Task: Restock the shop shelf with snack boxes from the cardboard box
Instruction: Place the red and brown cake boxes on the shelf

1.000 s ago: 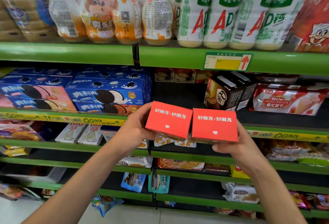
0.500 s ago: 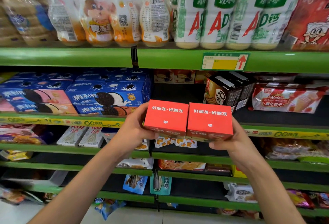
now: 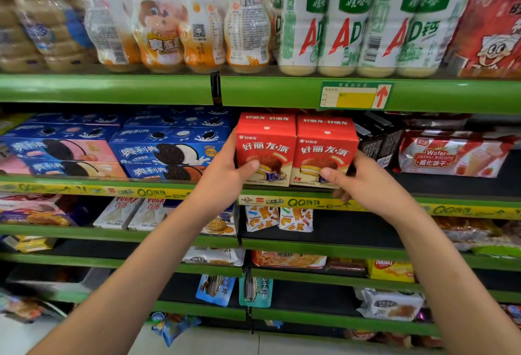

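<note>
Left hand (image 3: 225, 177): grips the left red cardboard snack box (image 3: 265, 149) from its outer side, thumb curled across the printed front, the other fingers hidden behind the box.
Right hand (image 3: 366, 185): grips the right red cardboard snack box (image 3: 324, 154) likewise, thumb on the front face; fingertips show under its lower right corner.
Boxes: upright, fronts toward the camera, side walls touching each other; their bases sit at the front lip of the green metal shelf (image 3: 282, 202), in the gap between the stacked blue biscuit cartons (image 3: 169, 151) and the black snack boxes (image 3: 375, 140). Whether the bases already rest fully on the deck cannot be told.
Surroundings: shrink-wrapped white drink bottles (image 3: 352, 30) on the tier above; a red-and-white wafer packet (image 3: 451, 154) farther right.
Cardboard supply box: not in view.
Step in hand: seating a pair of boxes on the shelf, judged near its end.
Next move calls for: pushing both boxes squarely backward as one, keeping them pressed together so neither twists against its neighbours, then loosening both grips and drawing the hands clear without dragging the boxes forward.
</note>
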Action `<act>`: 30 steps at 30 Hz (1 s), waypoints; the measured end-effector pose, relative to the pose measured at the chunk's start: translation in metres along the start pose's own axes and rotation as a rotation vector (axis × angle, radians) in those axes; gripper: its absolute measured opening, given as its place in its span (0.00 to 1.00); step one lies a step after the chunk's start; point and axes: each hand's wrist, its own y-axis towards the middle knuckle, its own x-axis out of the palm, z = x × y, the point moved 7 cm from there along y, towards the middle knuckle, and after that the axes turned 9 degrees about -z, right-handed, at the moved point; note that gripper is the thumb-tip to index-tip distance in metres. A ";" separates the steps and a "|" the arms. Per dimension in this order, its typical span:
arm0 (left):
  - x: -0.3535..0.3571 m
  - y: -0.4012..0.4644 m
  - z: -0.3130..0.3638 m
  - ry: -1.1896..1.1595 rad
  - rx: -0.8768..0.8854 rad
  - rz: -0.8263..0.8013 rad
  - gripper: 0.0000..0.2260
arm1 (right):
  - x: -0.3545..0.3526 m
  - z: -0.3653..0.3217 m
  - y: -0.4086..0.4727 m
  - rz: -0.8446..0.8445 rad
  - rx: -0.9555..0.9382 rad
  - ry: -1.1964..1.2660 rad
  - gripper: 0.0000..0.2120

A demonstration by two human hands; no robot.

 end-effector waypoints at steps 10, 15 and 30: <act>0.020 0.017 -0.022 0.088 -0.110 0.252 0.27 | 0.012 0.016 0.026 0.076 0.179 -0.339 0.10; 0.030 0.014 -0.026 0.236 -0.178 0.188 0.34 | 0.012 0.020 0.022 0.254 0.214 -0.483 0.15; 0.058 -0.017 0.012 0.852 0.112 0.024 0.24 | 0.036 -0.009 -0.011 0.380 -0.092 -0.730 0.16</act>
